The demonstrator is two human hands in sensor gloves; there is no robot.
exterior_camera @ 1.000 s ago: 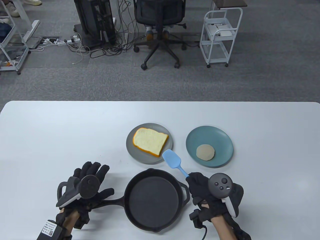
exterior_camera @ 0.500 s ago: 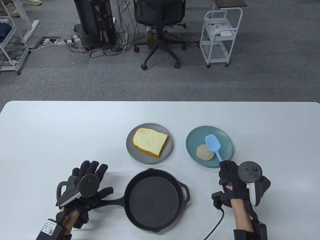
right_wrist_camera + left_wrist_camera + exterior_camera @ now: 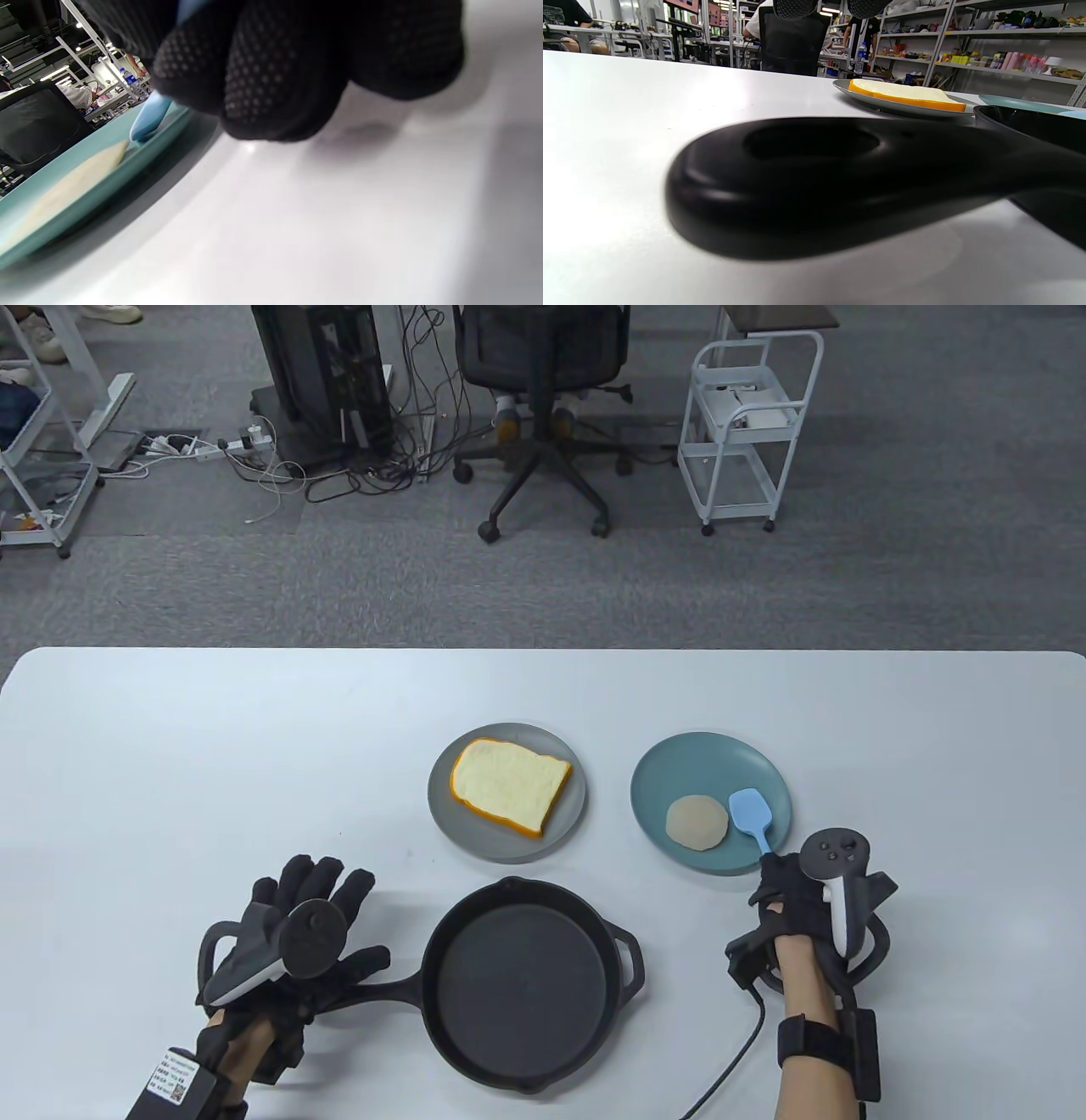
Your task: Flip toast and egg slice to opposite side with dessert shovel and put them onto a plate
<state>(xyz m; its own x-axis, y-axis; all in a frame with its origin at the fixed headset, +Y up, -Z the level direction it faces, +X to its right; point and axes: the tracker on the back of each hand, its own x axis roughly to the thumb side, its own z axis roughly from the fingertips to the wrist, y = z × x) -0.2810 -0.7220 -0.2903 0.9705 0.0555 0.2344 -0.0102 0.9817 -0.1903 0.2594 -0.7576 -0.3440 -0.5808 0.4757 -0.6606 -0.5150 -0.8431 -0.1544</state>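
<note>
Table view: right hand grips the blue dessert shovel, blade lying in the teal plate just beside the egg slice. Toast lies on the grey plate; the black pan is empty, so both items appear plated and the task nearly complete. Left hand, fingers straight, rests over the pan handle.

Left wrist view: handle on a white table; shelving behind.

Right wrist view: fingers curled round the shovel; egg slice on teal plate.
</note>
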